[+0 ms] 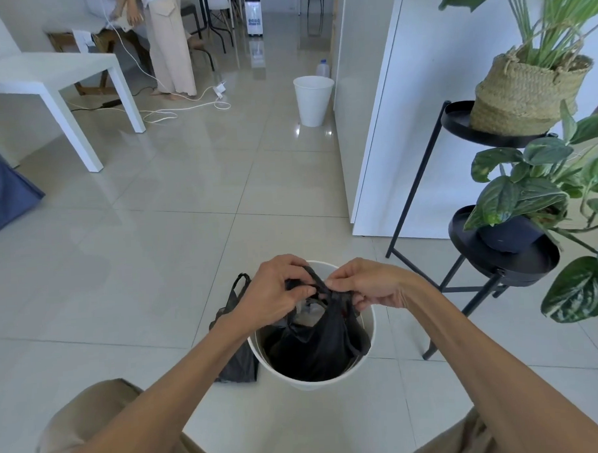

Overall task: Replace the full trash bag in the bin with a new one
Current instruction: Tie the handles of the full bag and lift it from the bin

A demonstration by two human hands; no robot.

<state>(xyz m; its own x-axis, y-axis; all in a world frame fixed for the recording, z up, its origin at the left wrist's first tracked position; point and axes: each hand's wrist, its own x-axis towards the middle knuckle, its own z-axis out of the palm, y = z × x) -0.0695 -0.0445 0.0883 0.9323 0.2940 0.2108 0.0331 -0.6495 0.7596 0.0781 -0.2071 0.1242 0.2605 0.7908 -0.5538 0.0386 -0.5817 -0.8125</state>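
Note:
A white round bin (370, 329) stands on the tiled floor right in front of me. Inside it sits a black trash bag (316, 349), its handles pulled up above the rim. My left hand (276, 292) and my right hand (368, 285) both pinch those handles together over the bin's far edge. Something pale shows through the bag's open mouth below my fingers. A second black bag (236, 361) lies slumped on the floor against the bin's left side, one handle sticking up.
A black two-tier plant stand (464, 274) with leafy plants stands close on the right, beside a white cabinet (406, 125). Another white bin (313, 100) stands further back. A white table (48, 79), floor cables (183, 109) and a standing person (169, 43) are at the far left.

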